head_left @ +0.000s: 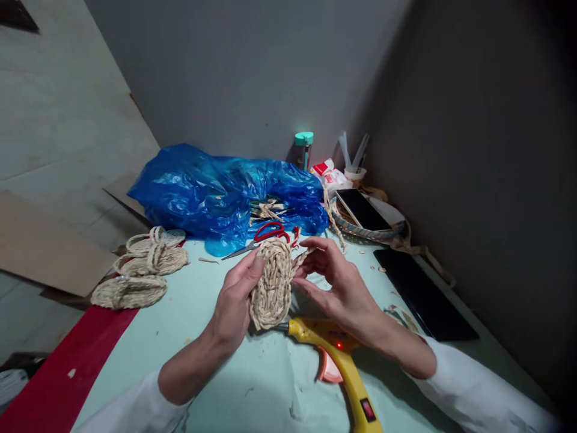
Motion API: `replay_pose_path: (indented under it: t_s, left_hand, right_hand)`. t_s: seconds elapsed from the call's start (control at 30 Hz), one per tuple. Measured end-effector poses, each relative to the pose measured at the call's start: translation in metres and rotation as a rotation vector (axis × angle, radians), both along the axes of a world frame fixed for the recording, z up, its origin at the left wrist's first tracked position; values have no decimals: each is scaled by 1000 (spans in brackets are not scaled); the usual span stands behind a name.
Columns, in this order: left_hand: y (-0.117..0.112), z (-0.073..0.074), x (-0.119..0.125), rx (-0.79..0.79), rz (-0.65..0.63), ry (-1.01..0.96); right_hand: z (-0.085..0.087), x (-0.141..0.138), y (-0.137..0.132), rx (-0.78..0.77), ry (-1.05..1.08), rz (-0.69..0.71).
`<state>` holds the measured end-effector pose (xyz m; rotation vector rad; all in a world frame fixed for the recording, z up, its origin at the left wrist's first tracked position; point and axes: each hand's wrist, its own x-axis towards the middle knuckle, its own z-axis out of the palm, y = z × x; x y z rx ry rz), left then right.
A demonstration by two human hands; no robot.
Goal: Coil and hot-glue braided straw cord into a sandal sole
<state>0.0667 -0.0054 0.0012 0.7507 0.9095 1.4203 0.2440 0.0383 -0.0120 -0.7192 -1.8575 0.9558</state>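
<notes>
My left hand (234, 300) grips an oval sole of coiled straw braid (271, 282) by its left edge, the thumb lying on its face. A loose end of straw braid (301, 260) leads off the sole's right side into the curled fingers of my right hand (333, 279). Just below the sole a yellow hot glue gun (324, 332) lies on the table, its red light on and its nozzle tip partly behind the sole. Scissors with red handles (273, 231) rest beyond the sole.
Finished-looking straw slippers (151, 258) sit at the left. A blue plastic bag (202, 192) with straw inside spans the back. At right are a basket (378, 233) with a phone (363, 209) on it and a black flat panel (424, 294). A lidded bottle (303, 147) stands behind.
</notes>
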Motion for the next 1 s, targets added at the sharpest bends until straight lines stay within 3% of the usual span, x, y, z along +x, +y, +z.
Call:
replay_pose_path:
  t_s: [0.4, 0.57, 0.8, 1.0]
  left_hand:
    - [7, -4, -2, 17, -29, 105]
    - [3, 1, -5, 7, -109, 73]
    - [-1, 1, -8, 87, -254, 214]
    - [-3, 3, -5, 134, -149, 461]
  right_hand:
    - [9, -2, -1, -259, 163, 174]
    - [15, -3, 3, -355, 247, 200]
    - [20, 0, 4, -342, 314, 144]
    - [19, -2, 1, -297, 359, 124]
